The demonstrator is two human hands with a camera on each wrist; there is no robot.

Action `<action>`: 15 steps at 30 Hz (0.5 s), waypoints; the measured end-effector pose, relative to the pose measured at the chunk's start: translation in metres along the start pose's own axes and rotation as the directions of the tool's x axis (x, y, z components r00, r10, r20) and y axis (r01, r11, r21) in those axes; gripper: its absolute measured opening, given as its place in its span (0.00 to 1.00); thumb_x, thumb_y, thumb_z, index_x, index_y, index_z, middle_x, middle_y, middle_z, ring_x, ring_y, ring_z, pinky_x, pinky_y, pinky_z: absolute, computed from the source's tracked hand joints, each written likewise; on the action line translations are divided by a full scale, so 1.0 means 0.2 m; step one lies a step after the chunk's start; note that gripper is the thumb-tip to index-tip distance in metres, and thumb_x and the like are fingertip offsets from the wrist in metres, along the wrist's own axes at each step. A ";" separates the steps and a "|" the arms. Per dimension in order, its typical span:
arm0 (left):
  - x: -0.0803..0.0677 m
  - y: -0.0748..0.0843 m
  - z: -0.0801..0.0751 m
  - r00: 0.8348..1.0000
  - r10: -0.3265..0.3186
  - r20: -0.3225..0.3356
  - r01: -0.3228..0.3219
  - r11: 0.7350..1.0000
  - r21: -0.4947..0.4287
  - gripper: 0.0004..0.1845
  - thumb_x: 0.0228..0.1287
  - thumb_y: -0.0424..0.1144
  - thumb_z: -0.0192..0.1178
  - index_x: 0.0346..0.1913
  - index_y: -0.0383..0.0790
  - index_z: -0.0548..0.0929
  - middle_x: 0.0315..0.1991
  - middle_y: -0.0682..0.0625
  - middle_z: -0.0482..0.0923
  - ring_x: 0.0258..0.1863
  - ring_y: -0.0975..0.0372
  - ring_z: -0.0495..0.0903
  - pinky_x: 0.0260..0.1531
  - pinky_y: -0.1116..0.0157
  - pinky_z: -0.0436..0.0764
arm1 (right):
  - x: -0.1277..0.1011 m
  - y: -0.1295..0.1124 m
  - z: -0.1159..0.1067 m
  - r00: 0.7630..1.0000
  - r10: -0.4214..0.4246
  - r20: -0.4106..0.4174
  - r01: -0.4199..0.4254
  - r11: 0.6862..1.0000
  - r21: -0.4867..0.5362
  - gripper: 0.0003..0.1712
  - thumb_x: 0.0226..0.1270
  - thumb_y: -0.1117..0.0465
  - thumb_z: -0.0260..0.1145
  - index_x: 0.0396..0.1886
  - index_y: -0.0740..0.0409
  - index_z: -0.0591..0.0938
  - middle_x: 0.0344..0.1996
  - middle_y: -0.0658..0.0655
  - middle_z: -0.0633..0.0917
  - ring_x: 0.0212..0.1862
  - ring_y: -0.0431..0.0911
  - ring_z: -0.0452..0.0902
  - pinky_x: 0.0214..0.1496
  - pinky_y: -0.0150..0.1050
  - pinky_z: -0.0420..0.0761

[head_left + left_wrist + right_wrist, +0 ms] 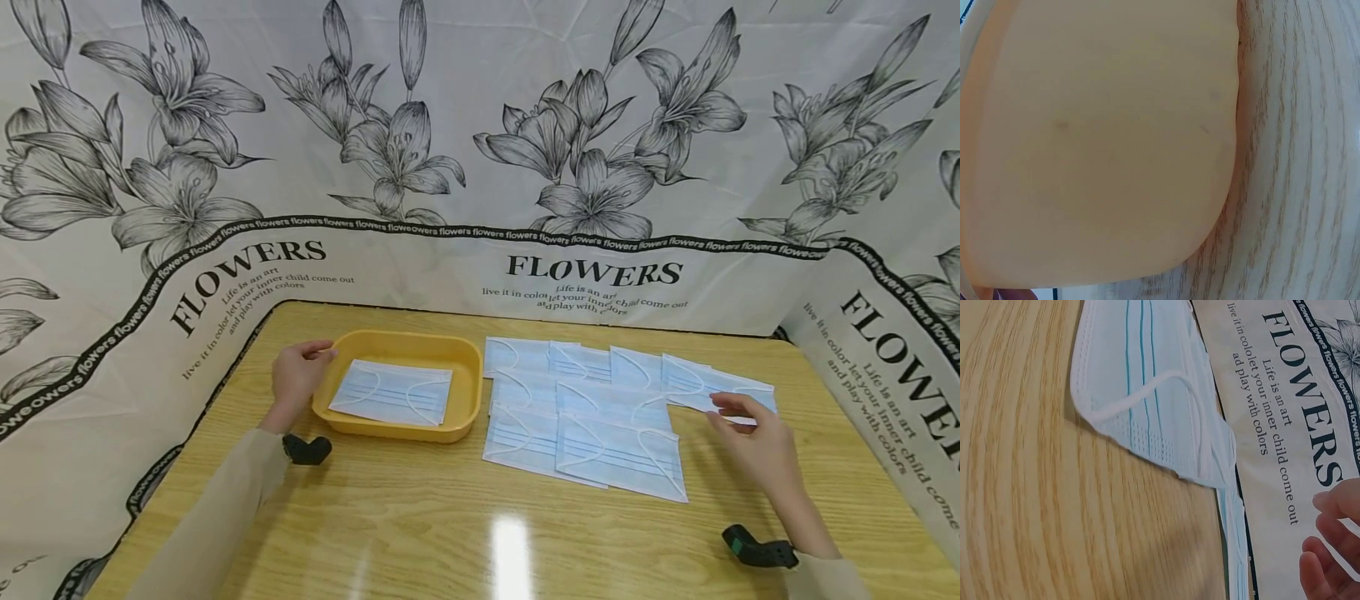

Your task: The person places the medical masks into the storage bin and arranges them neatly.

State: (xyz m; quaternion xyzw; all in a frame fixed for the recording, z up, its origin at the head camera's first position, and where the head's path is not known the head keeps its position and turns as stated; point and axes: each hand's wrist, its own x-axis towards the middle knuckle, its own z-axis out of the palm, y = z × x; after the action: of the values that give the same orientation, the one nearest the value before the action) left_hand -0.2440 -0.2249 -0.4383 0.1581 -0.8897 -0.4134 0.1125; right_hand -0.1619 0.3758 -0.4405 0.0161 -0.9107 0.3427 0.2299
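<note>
A yellow tray (pixel 467 392) stands on the wooden table (pixel 450 525) at the left, with one light-blue face mask (pixel 392 392) lying flat in it. My left hand (pixel 300 371) grips the tray's left rim, and the tray's outer wall (pixel 1097 144) fills the left wrist view. Several more masks (pixel 592 408) lie overlapping to the tray's right. My right hand (pixel 738 421) reaches with nearly straight fingers onto the near edge of the rightmost mask (pixel 697 385). In the right wrist view that mask (pixel 1141 394) lies flat and my fingertips (pixel 1329 556) hold nothing.
A flower-printed cloth (pixel 600 283) walls in the table at the back and on both sides, close to the rightmost mask (pixel 1285 394). Bare wood (pixel 420 533) stretches along the near side. Black wrist cameras (pixel 307 450) (pixel 757 552) sit at both wrists.
</note>
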 end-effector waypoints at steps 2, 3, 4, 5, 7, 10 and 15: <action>0.00 0.00 0.00 1.000 -0.002 0.000 0.002 1.000 0.000 0.16 0.66 0.45 0.60 0.50 0.39 0.85 0.41 0.39 0.84 0.30 0.58 0.80 0.23 0.71 0.72 | 0.00 0.03 -0.01 1.000 0.020 -0.001 -0.020 1.000 0.005 0.15 0.62 0.63 0.68 0.48 0.64 0.82 0.37 0.17 0.71 0.38 0.13 0.67 0.35 0.12 0.69; 0.00 0.00 0.00 1.000 -0.005 0.001 0.005 1.000 -0.001 0.16 0.67 0.45 0.60 0.50 0.39 0.85 0.41 0.39 0.84 0.30 0.59 0.79 0.23 0.70 0.72 | 0.00 0.04 -0.02 1.000 0.029 -0.003 -0.029 1.000 0.008 0.16 0.62 0.63 0.68 0.48 0.64 0.82 0.37 0.17 0.71 0.38 0.13 0.67 0.36 0.11 0.69; 0.00 0.00 0.00 1.000 -0.007 0.001 0.007 1.000 -0.001 0.16 0.67 0.45 0.60 0.51 0.39 0.85 0.41 0.39 0.84 0.30 0.58 0.79 0.22 0.70 0.72 | 0.00 0.06 -0.03 0.999 0.035 -0.005 -0.035 0.999 0.009 0.16 0.63 0.63 0.68 0.49 0.64 0.81 0.36 0.17 0.71 0.38 0.13 0.68 0.36 0.11 0.69; 0.00 0.00 0.00 1.000 -0.010 0.002 0.010 1.000 -0.002 0.16 0.67 0.45 0.60 0.51 0.39 0.85 0.41 0.39 0.84 0.30 0.58 0.79 0.23 0.70 0.72 | 0.00 0.07 -0.03 0.999 0.043 -0.006 -0.043 0.999 0.012 0.16 0.63 0.63 0.67 0.49 0.65 0.81 0.36 0.17 0.71 0.38 0.14 0.68 0.36 0.11 0.69; 0.00 0.00 0.00 1.000 -0.011 0.003 0.011 1.000 -0.004 0.16 0.67 0.44 0.60 0.51 0.38 0.85 0.41 0.39 0.84 0.31 0.57 0.80 0.23 0.70 0.72 | 0.00 0.09 -0.05 0.998 0.057 -0.011 -0.057 0.998 0.024 0.17 0.63 0.63 0.67 0.50 0.66 0.80 0.36 0.18 0.72 0.38 0.14 0.68 0.36 0.11 0.69; 0.00 0.01 0.00 1.000 -0.014 0.003 0.014 1.000 -0.003 0.16 0.67 0.44 0.60 0.51 0.38 0.85 0.42 0.39 0.84 0.33 0.56 0.80 0.24 0.70 0.72 | 0.01 0.13 -0.07 0.997 0.083 -0.010 -0.082 0.995 0.059 0.18 0.63 0.62 0.67 0.50 0.68 0.79 0.36 0.18 0.73 0.37 0.15 0.70 0.36 0.12 0.69; 0.00 0.01 0.00 1.000 -0.012 0.003 0.012 1.000 -0.002 0.16 0.67 0.44 0.60 0.51 0.38 0.85 0.42 0.39 0.84 0.33 0.56 0.80 0.24 0.71 0.72 | 0.03 0.19 -0.12 0.988 0.156 0.003 -0.155 0.979 0.130 0.14 0.63 0.62 0.67 0.48 0.56 0.82 0.35 0.20 0.76 0.36 0.16 0.71 0.35 0.13 0.71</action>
State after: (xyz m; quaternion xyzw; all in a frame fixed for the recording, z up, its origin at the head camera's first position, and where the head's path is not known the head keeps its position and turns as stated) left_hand -0.2438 -0.2234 -0.4376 0.1626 -0.8885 -0.4150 0.1091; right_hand -0.1641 0.4197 -0.4463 -0.0414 -0.8841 0.4181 0.2043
